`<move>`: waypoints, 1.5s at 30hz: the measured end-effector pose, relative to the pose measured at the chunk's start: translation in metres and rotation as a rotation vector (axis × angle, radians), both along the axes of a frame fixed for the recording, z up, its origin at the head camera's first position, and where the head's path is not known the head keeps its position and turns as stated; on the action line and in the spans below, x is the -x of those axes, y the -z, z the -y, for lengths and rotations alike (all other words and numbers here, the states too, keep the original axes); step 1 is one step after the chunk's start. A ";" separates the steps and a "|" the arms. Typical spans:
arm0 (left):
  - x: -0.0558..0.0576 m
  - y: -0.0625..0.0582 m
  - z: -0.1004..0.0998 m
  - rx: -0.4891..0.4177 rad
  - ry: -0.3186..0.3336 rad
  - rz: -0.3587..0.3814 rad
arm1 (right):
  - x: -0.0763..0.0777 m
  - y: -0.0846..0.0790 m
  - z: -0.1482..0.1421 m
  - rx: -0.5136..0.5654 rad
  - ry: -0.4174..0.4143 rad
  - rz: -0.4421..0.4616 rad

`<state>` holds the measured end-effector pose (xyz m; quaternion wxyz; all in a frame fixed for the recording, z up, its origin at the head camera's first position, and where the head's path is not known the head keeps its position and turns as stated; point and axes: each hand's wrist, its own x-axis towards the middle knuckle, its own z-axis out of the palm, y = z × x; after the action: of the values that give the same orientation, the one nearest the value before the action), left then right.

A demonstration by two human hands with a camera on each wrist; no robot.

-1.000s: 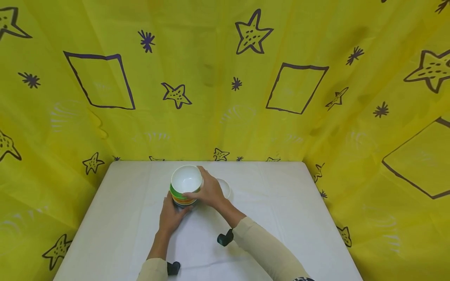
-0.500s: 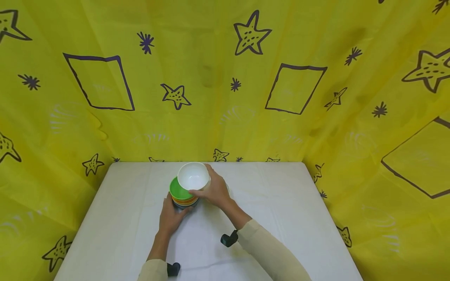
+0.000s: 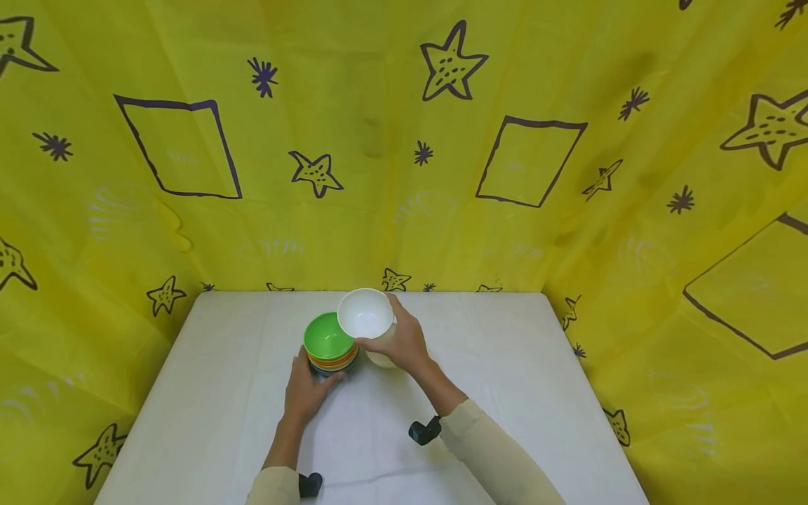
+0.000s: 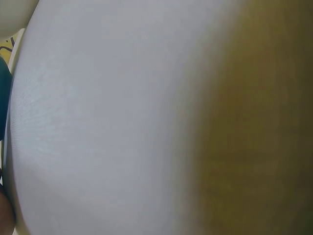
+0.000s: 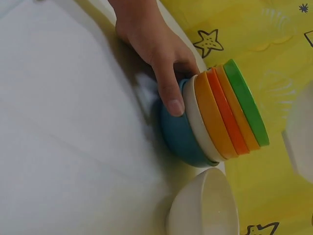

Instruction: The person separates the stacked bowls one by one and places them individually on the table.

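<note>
Your left hand (image 3: 306, 389) gripped the stack (image 3: 331, 345) low down, far on the table (image 3: 505, 379) and left of centre — green bowl (image 3: 327, 334) on top, blue bowl (image 5: 180, 136) at the bottom. Your right hand (image 3: 405, 342) grasped a white bowl (image 3: 366, 314), raised right of it — a cream bowl (image 5: 188, 210) stood nearby

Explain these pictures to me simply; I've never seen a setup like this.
No machine here: a person works with two bare hands. One view comes from a camera on the head, looking forward and down; two come from the wrists. The left wrist's view is mostly blurred. On the white table, the left hand holds a stack of bowls, blue at the bottom and green on top. The right hand has a white bowl in its grip, raised off the table, and a pale bowl stands beside the stack.
</note>
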<state>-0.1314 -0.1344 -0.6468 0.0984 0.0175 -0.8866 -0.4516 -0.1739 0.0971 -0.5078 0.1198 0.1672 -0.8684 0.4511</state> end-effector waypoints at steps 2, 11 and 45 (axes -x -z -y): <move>0.001 0.002 0.001 0.003 0.001 0.003 | -0.002 0.001 -0.003 0.011 0.011 0.000; 0.002 0.010 0.004 0.001 0.009 0.006 | -0.014 0.009 -0.023 0.046 0.069 0.033; -0.006 -0.010 0.000 -0.020 0.012 0.004 | -0.024 0.061 -0.099 0.085 0.332 0.062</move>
<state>-0.1257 -0.1344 -0.6372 0.0937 0.0140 -0.8824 -0.4609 -0.1497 0.1963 -0.5687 0.1729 0.0023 -0.8674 0.4665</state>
